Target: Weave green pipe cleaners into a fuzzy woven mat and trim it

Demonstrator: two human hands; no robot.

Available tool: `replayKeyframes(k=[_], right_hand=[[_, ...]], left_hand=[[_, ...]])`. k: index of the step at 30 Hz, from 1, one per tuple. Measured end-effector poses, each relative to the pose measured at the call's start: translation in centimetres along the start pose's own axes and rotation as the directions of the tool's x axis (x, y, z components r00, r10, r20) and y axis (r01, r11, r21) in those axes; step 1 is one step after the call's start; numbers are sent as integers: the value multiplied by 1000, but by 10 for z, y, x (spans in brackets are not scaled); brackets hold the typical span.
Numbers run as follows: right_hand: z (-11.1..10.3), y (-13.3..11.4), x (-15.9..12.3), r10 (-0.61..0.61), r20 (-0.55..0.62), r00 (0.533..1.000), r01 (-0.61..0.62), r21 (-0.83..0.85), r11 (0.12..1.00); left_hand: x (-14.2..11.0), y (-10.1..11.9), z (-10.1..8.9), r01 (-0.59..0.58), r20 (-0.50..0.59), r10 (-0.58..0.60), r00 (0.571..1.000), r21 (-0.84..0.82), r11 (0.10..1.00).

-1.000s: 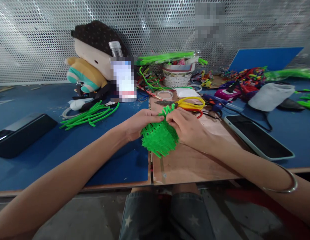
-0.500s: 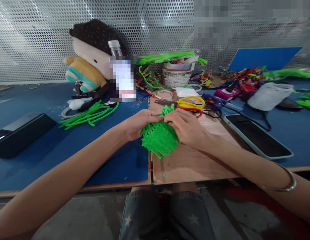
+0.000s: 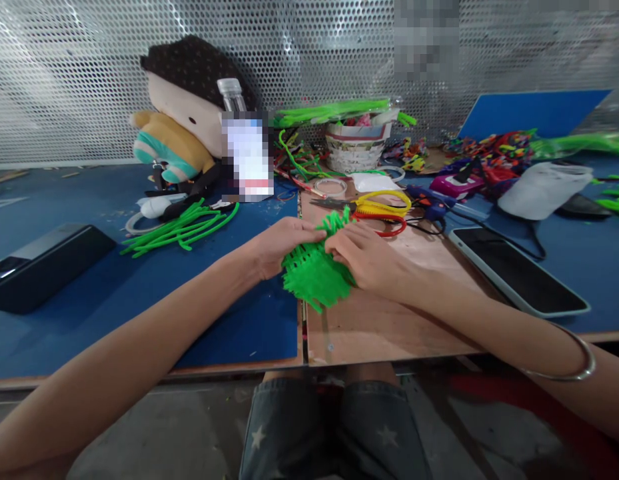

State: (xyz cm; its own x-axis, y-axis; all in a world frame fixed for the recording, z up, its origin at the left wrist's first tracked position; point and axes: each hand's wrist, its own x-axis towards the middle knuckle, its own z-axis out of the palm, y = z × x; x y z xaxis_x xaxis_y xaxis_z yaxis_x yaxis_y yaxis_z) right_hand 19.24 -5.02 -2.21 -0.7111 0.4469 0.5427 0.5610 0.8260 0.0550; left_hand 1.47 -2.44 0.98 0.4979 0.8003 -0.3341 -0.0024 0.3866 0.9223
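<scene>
Head view: one woven piece of fuzzy green stems [image 3: 316, 277], fringed at its ends, held up over the bench [image 3: 254, 337] near the front edge, where the blue part meets the wooden part; left hand [image 3: 278, 247] closed on its left side, thumb on top, and right hand [image 3: 365, 257] with fingers curled in, gripping its upper right edge. Behind the hands, one pair of yellow-handled scissors [image 3: 384, 203]; to the right, one phone [image 3: 519, 272], screen up; to the left, one loose bundle of green stems [image 3: 182, 230]; at the back, one basket [image 3: 356, 150] and one plush toy [image 3: 176, 133].
</scene>
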Motion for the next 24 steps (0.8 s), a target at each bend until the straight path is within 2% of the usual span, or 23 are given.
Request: replayKeyframes(k=[2, 4, 5, 8, 12, 15, 17, 18, 20, 22, 24], right_hand=[[2, 1, -2, -52, 20, 998, 54, -72, 996], [1, 1, -3, -91, 35, 995, 95, -110, 989], [0, 0, -3, -118, 28, 993, 121, -118, 986], [-7, -2, -3, -183, -79, 980, 171, -133, 976], [-16, -3, -4, -166, -274, 947, 131, -141, 981], [-20, -3, -5, -161, -369, 915, 127, -116, 985], [-24, -3, -2, -52, -430, 901, 39, -39, 998], [-27, -2, -1, 41, -445, 895, -32, 26, 999], [-32, 2, 4, 259, -418, 871, -188, 203, 961], [-38, 7, 8, 430, -319, 845, -286, 410, 866], [-44, 13, 12, 527, -109, 843, -355, 623, 697]], left_hand=[[-5, 9, -4, -132, -96, 128, 987, -36, 991], [-9, 18, -10, -254, -122, 251, 960, -15, 967], [-11, 21, -12, -268, -123, 266, 956, -4, 963], [-7, 22, -20, -231, -125, 224, 966, -39, 972], [3, 16, -24, -229, -148, 222, 964, -35, 973], [4, 13, -20, -166, -113, 162, 980, -24, 986], [0, 11, -14, -123, 2, 123, 992, -21, 992], [-2, 10, -11, -114, 101, 114, 988, -12, 993], [-7, 8, -4, -106, 271, 95, 958, 25, 994], [-11, 5, 1, -135, 354, 103, 930, 66, 989], [-13, 4, 4, -163, 381, 116, 917, 94, 982]])
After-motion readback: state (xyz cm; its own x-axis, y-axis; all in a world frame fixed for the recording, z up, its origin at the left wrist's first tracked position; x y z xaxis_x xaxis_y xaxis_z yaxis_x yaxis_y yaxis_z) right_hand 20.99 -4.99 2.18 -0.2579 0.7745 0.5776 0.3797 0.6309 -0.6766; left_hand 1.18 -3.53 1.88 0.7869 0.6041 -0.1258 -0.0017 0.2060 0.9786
